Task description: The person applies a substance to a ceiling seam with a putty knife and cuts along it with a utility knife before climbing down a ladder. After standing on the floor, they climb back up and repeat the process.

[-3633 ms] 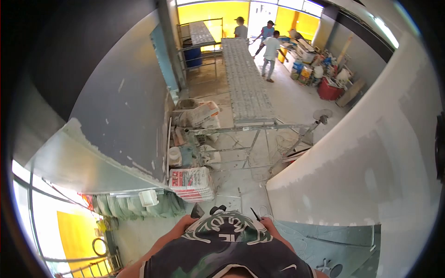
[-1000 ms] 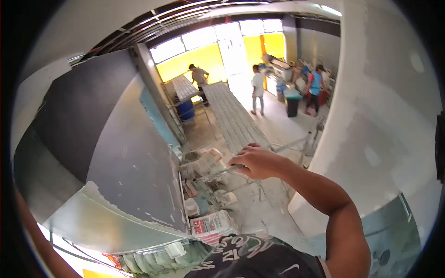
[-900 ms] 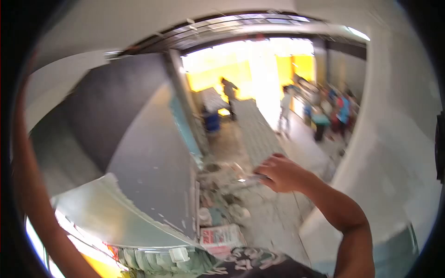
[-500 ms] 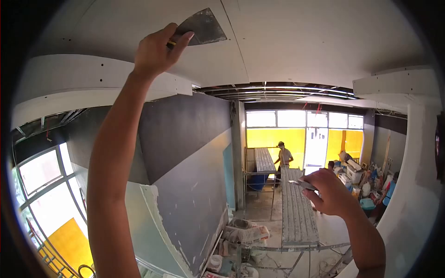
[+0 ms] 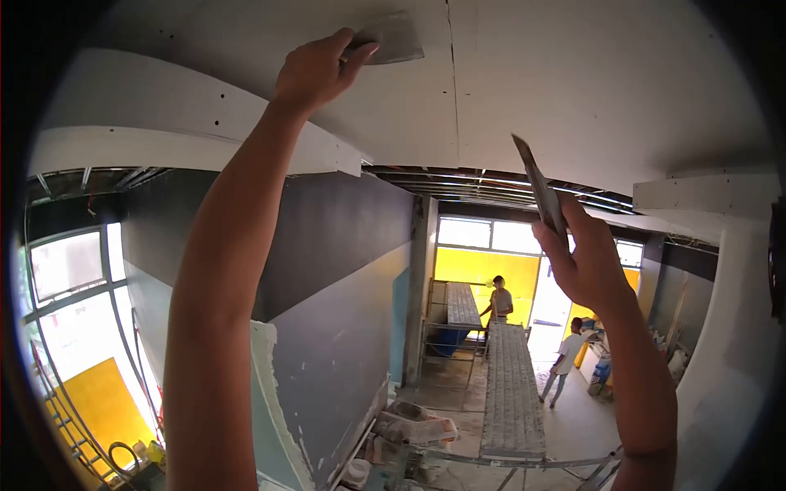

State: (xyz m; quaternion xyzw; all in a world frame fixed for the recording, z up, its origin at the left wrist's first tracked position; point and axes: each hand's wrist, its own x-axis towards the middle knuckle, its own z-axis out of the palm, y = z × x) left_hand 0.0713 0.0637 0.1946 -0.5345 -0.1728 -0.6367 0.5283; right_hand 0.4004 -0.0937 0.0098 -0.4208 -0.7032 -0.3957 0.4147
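My left hand is raised overhead and closed around a wide putty knife, its blade close to or against the ceiling panel. To the right of that blade, a dark seam runs through the panel, with small screw dots beside it. Lower and to the right, my right hand grips a second putty knife. That blade points upward, seen nearly edge-on, and its tip appears below the ceiling.
Below stands a scaffold with a long metal plank. A person is by another plank, and a second person walks on the floor. A grey wall rises at left; bags and a bucket lie beneath it.
My right hand has risen, turning its putty knife from sideways to upward. My left hand's putty knife has shifted slightly right in view. The person in white has come into fuller view.
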